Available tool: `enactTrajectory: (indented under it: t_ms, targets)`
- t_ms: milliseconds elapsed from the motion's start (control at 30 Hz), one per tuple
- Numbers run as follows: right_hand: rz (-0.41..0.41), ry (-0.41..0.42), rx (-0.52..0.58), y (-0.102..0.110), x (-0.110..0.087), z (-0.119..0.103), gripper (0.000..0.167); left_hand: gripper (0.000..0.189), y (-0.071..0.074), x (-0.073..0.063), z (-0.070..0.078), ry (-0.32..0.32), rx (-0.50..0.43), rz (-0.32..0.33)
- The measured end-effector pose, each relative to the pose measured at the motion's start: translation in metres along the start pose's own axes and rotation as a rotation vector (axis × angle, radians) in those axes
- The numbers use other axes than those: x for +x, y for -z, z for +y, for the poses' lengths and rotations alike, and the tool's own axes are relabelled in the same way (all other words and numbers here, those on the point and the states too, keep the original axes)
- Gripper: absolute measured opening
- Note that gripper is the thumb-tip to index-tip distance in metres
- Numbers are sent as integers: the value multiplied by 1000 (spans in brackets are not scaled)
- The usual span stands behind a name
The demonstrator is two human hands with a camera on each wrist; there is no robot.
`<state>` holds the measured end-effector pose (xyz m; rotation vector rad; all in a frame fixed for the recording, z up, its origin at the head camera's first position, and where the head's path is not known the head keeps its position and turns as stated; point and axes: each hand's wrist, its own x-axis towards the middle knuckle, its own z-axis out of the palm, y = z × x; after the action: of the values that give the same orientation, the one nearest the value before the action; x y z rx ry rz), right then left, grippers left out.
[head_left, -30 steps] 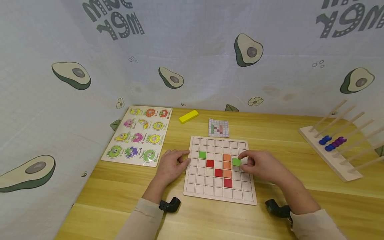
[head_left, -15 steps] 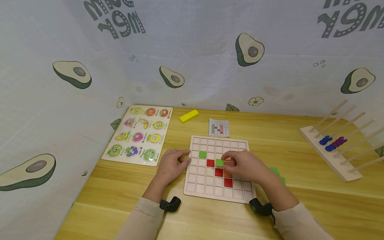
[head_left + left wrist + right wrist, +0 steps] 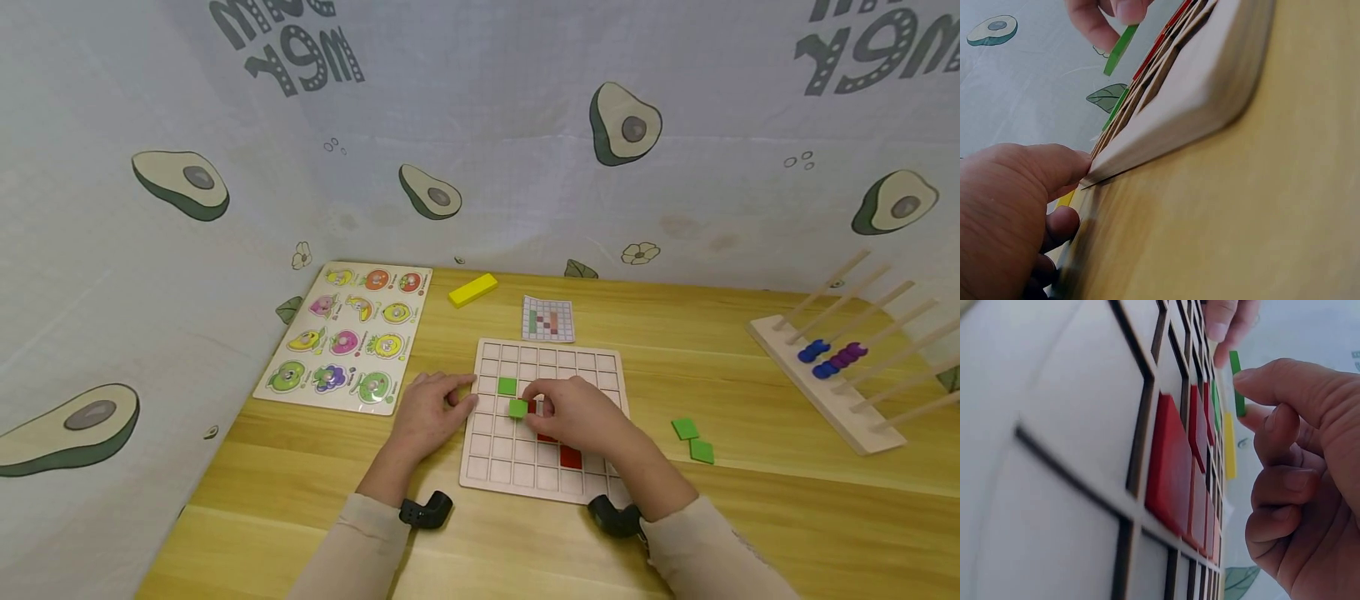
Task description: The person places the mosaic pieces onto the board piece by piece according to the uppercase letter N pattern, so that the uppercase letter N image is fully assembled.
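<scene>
My right hand (image 3: 581, 417) pinches a green square tile (image 3: 517, 408) between thumb and finger. The tile is raised over the left part of a pale wooden grid board (image 3: 487, 471), as the right wrist view shows it apart from the surface. Another green tile (image 3: 507, 386) sits in a grid cell just behind it. Red tiles (image 3: 571, 457) run diagonally across the board, partly covered by the hand. Orange tiles (image 3: 1212, 528) lie beside them, hidden in the head view. My left hand (image 3: 429, 412) rests at the board's left edge, fingertip touching it, fingers loosely bent.
Two loose green tiles (image 3: 693, 442) lie right of the board. A printed pattern card (image 3: 548, 320) is behind it, with a yellow block (image 3: 472, 290) farther left. A fruit puzzle board (image 3: 341, 342) lies at left. A peg rack with beads (image 3: 840, 387) stands at right.
My right hand has carried the green tile leftward across the board, from the right side to the left part. The loose green tiles have come into view. My left hand has stayed put.
</scene>
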<state>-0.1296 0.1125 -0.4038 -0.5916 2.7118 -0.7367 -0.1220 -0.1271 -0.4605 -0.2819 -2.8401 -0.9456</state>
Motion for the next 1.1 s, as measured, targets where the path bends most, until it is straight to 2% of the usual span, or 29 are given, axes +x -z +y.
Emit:
enactTrajectory:
  t_ms: [200,467,767,1100]
  targets:
    - [22,30,-36,-8,8,-6,18,30,0,0,0,7,9,-12]
    - [37,23,-74,-12,14,-12,19,31,1,0,0,7,12,-10]
    - [36,0,-103,-12,17,-14,20,30,2,-1,1,0,3,-9]
    - [22,-35,-86,-13,18,-13,21,30,1,-1,2,11,0,-12]
